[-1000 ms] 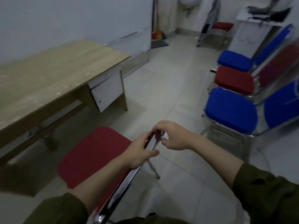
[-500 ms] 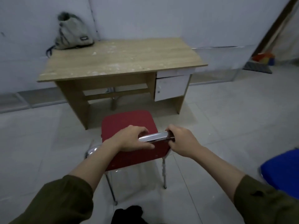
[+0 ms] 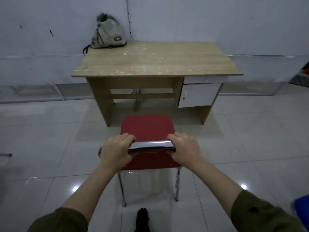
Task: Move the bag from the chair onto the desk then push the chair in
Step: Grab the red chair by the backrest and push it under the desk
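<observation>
A grey-green bag (image 3: 107, 34) stands upright at the far left corner of the wooden desk (image 3: 157, 61), leaning on the wall. The red chair (image 3: 147, 129) with a chrome frame stands on the floor just in front of the desk's knee opening, its seat facing the desk. My left hand (image 3: 117, 150) grips the left end of the chrome backrest bar. My right hand (image 3: 184, 149) grips the bar's right end. The seat is bare.
The desk has a white drawer and cabinet door (image 3: 198, 96) on its right side. Glossy white floor tiles lie all around. A blue chair's edge (image 3: 301, 206) shows at the lower right. My dark foot (image 3: 142, 218) is behind the chair.
The view has swung left to face the desk squarely. The chair now points straight at the desk opening and sits closer to it, with both hands still on the backrest bar.
</observation>
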`<state>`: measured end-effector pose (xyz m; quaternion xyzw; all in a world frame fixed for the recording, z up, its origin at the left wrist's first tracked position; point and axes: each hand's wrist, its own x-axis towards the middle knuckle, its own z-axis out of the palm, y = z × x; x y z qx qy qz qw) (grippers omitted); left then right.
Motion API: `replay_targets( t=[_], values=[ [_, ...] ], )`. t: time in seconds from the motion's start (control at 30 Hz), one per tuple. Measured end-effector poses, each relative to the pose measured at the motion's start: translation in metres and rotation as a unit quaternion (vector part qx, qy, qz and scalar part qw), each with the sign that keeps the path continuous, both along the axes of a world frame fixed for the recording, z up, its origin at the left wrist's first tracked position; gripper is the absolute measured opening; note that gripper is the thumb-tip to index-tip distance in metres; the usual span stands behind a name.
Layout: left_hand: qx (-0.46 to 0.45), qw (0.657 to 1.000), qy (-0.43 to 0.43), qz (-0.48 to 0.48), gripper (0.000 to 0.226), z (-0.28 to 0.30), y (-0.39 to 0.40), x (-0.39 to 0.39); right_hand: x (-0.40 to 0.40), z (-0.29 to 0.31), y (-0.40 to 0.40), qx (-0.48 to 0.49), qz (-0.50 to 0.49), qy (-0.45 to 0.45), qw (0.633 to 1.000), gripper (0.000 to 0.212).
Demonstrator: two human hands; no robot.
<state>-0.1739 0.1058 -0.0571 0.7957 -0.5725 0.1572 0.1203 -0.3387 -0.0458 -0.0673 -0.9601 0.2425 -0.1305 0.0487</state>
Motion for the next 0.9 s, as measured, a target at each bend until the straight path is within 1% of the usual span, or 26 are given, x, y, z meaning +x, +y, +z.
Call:
replay_targets(
  t=[0.07, 0.17, 0.27, 0.37, 0.53, 0.67, 0.77, 0.9],
  values=[
    [-0.043, 0.999, -0.023, -0.013, 0.032, -0.011, 0.000, 0.005, 0.000, -0.008, 0.001, -0.033, -0.026, -0.038, 0.998, 0.040],
    [-0.079, 0.994, -0.064, -0.028, 0.038, -0.023, -0.004, 0.016, 0.008, -0.014, -0.004, -0.040, -0.023, -0.054, 0.997, 0.041],
    [-0.085, 0.994, -0.065, -0.027, 0.039, -0.022, -0.013, 0.031, 0.024, -0.012, -0.017, -0.039, -0.014, -0.045, 0.998, 0.039],
    [-0.084, 0.994, -0.061, -0.018, 0.037, -0.020, -0.031, 0.051, 0.047, -0.011, -0.032, -0.033, -0.028, -0.036, 0.998, 0.042],
    [-0.058, 0.997, -0.044, -0.010, 0.039, -0.021, -0.066, 0.096, 0.091, -0.011, -0.065, -0.038, -0.039, -0.027, 0.998, 0.045],
    [-0.036, 0.999, -0.014, -0.005, 0.040, -0.020, -0.099, 0.138, 0.132, -0.010, -0.097, -0.048, -0.050, -0.008, 0.998, 0.047],
    [-0.003, 1.000, 0.011, 0.003, 0.040, -0.018, -0.128, 0.172, 0.166, -0.009, -0.122, -0.051, -0.071, 0.005, 0.996, 0.048],
    [0.028, 0.998, 0.056, -0.009, 0.033, -0.009, -0.164, 0.215, 0.209, -0.002, -0.154, -0.033, -0.090, 0.038, 0.995, 0.043]
  ],
)
